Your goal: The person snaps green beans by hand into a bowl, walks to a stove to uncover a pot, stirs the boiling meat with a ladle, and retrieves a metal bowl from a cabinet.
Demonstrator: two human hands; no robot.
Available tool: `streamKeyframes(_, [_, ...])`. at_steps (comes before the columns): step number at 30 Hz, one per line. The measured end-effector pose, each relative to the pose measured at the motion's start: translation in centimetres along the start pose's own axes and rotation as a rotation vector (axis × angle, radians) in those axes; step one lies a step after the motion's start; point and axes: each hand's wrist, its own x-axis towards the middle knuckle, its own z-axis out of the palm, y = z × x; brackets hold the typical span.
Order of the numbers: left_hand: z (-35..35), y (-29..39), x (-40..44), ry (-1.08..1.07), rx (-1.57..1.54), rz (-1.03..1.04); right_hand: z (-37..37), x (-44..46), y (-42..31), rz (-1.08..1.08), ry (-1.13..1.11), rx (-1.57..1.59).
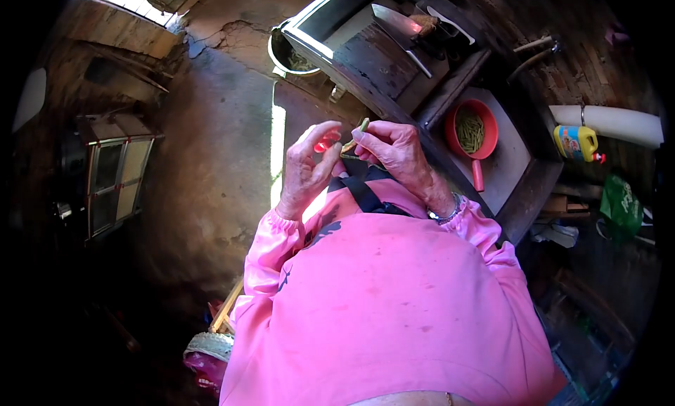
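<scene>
My right hand (395, 149) pinches a green bean (364, 124) between thumb and fingertips, in front of my chest. Part of the bean pokes up above the fingers, and a paler piece (348, 146) shows below them on the left. My left hand (308, 168) is just to the left, its thumb and curled fingers apart with nothing visibly held. To the right, a red pan (450, 133) with a handle holds several cut green beans (470, 130). It stands on a light board (503, 174).
Beyond my hands is a dark wooden table (394, 110) bearing a large knife (395, 20) and other utensils. A white-rimmed bucket (274, 56) stands by its left corner. At right are a yellow jug (576, 143) and green bag (621, 207); a glass-paned cabinet (119, 174) is at left.
</scene>
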Motion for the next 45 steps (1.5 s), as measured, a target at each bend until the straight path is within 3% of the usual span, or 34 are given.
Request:
streamKeyframes(4, [0.2,2.8,1.1,-0.044,-0.01,0.09,-0.5,-0.5,0.8,-0.099,-0.02,-0.148])
streamKeyframes(12, [3.7,6.1,1.7,-0.166,0.633,0.457,-4.4,-1.1,1.6,-0.562,-0.05,-0.592])
streamKeyframes(17, [7.8,7.1,1.7,-0.3,0.87,0.437,-7.8,-2.5,3.8,-0.643,-0.066,-0.696])
streamKeyframes(30, [12.0,8.4,1.8,-0.565,0.867,0.269,-13.3,-5.1,4.8,-0.705,-0.125,-0.745])
streamKeyframes(40, [12.8,8.3,1.4,-0.317,0.46,0.132,-14.3,-4.4,3.8,-0.661,-0.167,-0.645])
streamKeyframes(45, [14.2,7.8,2.4,-0.07,0.477,0.246,-14.7,-2.5,3.2,-0.638,-0.129,-0.552])
